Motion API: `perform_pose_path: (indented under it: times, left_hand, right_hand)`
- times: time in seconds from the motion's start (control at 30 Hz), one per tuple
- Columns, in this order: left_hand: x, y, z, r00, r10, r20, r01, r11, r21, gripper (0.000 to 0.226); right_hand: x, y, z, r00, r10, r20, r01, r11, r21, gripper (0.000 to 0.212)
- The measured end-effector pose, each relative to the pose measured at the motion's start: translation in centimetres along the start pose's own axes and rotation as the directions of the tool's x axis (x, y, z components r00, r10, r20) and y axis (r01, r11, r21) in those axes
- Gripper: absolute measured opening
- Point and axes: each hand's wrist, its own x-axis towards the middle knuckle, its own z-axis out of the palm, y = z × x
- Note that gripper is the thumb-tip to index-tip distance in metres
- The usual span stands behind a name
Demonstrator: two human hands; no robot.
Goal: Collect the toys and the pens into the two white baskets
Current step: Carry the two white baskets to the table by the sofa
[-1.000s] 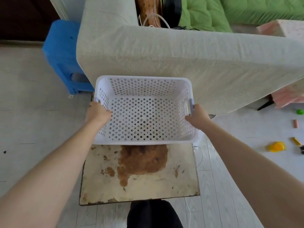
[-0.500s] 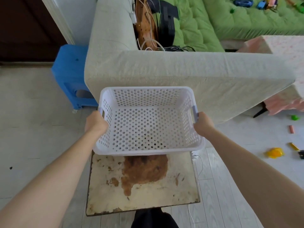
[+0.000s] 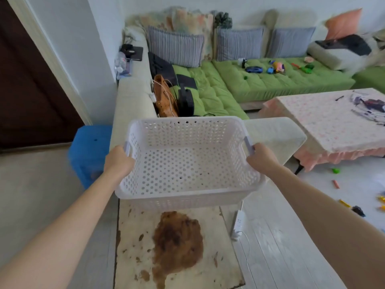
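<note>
Since half a second back the white basket [image 3: 179,196] sits higher and bigger in view and the camera has tipped up, so the whole sofa seat shows now instead of just the armrest. Closest to me is the little stained table [image 3: 133,253] with a big brown patch in the middle. The basket is over its far edge, and honestly I can't tell whether its bottom touches the tabletop. Left hand [image 3: 118,161] is closed on the pale purple handle on the basket's left side and right hand [image 3: 260,159] does the same on the right handle, so both are holding the basket. On the floor just off the table's right edge lies a white power strip [image 3: 238,222] with its cable. A blue stool [image 3: 89,147] stands left of the basket, right by the end of the sofa [image 3: 133,105]. Out on the floor to the right are loose bits: a green toy [image 3: 335,170], an orange piece [image 3: 335,183] and a yellow piece [image 3: 344,203], all well apart from the basket. Beyond them is a low table with a pink floral cloth [image 3: 312,126], with a dark pen [image 3: 339,98] near its far edge. On the sofa's green cushions a brown bag [image 3: 165,99] leans at the left end. Farther along there's a blue toy car [image 3: 253,69] with a few more small toys beside it.
</note>
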Motion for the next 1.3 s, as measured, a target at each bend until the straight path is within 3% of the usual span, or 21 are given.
perform_pose_path:
  times: [0.33, 0.5, 0.6, 0.93, 1.1, 1.23, 1.3]
  left_hand:
    - [-3.4, 10.5, -7.0, 0.970, 0.233, -0.074, -0.234, 0.972, -0.003, 0.038]
    - [-6.1, 15.3, -8.3, 0.931, 0.341, -0.128, -0.343, 0.939, 0.005, 0.006]
    - [-8.6, 18.3, -8.2, 0.909, 0.396, -0.129, -0.397, 0.917, 0.019, 0.032]
    - [-17.7, 27.6, -4.0, 0.843, 0.521, -0.132, -0.525, 0.851, 0.009, 0.042]
    - [-20.7, 31.0, -1.8, 0.836, 0.538, -0.110, -0.541, 0.841, -0.001, 0.036]
    - [-21.5, 33.7, -0.1, 0.835, 0.543, -0.090, -0.546, 0.838, -0.016, 0.009]
    - [-21.2, 34.9, 0.6, 0.830, 0.551, -0.083, -0.556, 0.830, -0.044, 0.023]
  right_hand:
    - [-4.8, -0.7, -12.3, 0.958, -0.026, -0.287, 0.044, 0.997, 0.057, 0.006]
    - [-7.0, 1.1, -16.9, 0.922, -0.041, -0.384, 0.076, 0.994, 0.077, 0.013]
    - [-8.4, 2.8, -19.7, 0.901, -0.035, -0.433, 0.080, 0.993, 0.086, 0.014]
    - [-11.8, 12.3, -29.6, 0.872, 0.016, -0.490, 0.009, 0.999, 0.048, 0.030]
    - [-12.5, 16.3, -32.7, 0.864, 0.016, -0.503, 0.008, 0.999, 0.045, 0.023]
    - [-12.1, 18.9, -34.2, 0.862, 0.038, -0.506, -0.008, 0.998, 0.061, 0.011]
    - [-11.4, 20.0, -34.7, 0.857, 0.062, -0.512, -0.019, 0.996, 0.089, 0.006]
